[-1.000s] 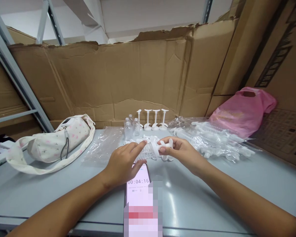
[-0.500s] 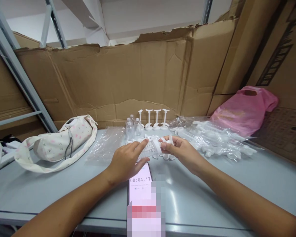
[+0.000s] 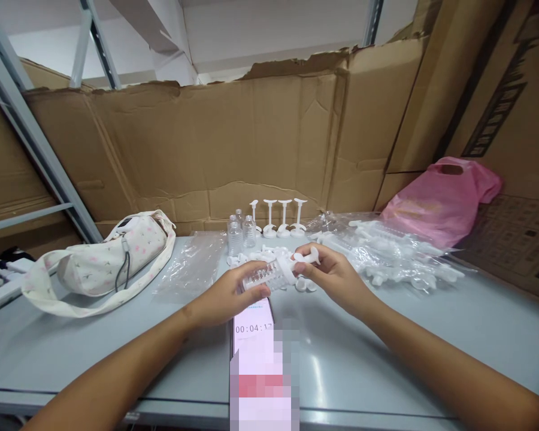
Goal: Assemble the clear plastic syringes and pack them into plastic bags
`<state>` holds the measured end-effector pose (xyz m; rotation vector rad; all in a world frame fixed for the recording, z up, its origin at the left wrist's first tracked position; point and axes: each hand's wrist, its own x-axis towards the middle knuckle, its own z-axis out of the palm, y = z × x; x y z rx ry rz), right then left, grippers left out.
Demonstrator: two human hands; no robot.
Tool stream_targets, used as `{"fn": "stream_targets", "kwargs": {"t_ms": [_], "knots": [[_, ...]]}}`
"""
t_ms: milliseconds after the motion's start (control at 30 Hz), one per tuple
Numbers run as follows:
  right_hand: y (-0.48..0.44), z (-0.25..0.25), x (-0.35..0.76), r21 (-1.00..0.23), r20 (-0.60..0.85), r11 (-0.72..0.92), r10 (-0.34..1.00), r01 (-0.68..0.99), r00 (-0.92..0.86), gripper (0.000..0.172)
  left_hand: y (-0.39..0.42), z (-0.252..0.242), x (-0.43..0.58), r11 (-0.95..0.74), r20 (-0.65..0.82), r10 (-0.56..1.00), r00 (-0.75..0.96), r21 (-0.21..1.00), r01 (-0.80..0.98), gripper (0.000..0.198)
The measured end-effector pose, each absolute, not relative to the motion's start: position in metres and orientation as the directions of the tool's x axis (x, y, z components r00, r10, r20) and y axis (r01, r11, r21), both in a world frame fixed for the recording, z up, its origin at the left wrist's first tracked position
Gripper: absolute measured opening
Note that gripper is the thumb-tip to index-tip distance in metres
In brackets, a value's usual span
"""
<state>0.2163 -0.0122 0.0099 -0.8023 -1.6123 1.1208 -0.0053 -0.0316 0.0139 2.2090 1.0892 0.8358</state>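
My left hand [image 3: 233, 293] is closed around a clear ribbed plastic barrel [image 3: 267, 273], thumb below and fingers behind. The barrel lies nearly level, and a white collar [image 3: 286, 269] sits at its right end. My right hand [image 3: 330, 272] pinches a white plunger [image 3: 309, 257] with a curved handle at that collar. How deep the plunger sits in the barrel is hard to see. Behind my hands lies a heap of small white plastic parts [image 3: 238, 260]. Several clear ribbed bottles [image 3: 235, 238] and several white plungers [image 3: 284, 216] stand upright at the back.
Below my hands lies a phone [image 3: 254, 329] showing a timer. A flowered cloth bag [image 3: 112, 263] and a flat clear plastic bag [image 3: 191, 263] are on the left. Plastic bags of white parts [image 3: 386, 251] and a pink bag [image 3: 442, 200] lie right. Cardboard [image 3: 215, 137] walls the back.
My left hand has turned from lying over the barrel to gripping it from the side, thumb below. The barrel now tilts slightly, and my right hand stays at its collar end.
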Motion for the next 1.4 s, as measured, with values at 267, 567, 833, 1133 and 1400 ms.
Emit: {"fn": "stream_targets", "kwargs": {"t_ms": [267, 567, 833, 1133, 1400], "knots": [[-0.019, 0.016, 0.22, -0.924, 0.354, 0.38, 0.887, 0.035, -0.296, 0.02, -0.044, 0.018, 0.001, -0.56, 0.34, 0.827, 0.447, 0.563, 0.608, 0.045], [-0.015, 0.017, 0.218, -0.921, 0.374, 0.389, 0.881, -0.005, -0.29, 0.025, -0.044, 0.015, 0.006, -0.576, 0.426, 0.817, 0.388, 0.586, 0.57, 0.041], [-0.008, 0.014, 0.224, -0.903, 0.427, 0.413, 0.83, -0.12, -0.359, 0.037, -0.041, 0.015, 0.005, -0.38, 0.307, 0.914, 0.267, 0.878, 0.29, 0.038], [-0.008, 0.017, 0.227, -0.931, 0.361, 0.299, 0.84, -0.209, -0.406, 0.033, -0.029, 0.011, 0.0, -0.304, 0.203, 0.908, 0.366, 0.921, 0.244, 0.037], [-0.008, 0.019, 0.23, -0.946, 0.242, 0.044, 0.757, -0.322, -0.607, 0.032, -0.026, 0.012, -0.003, -0.33, 0.225, 0.914, 0.338, 0.896, 0.296, 0.037]]}}
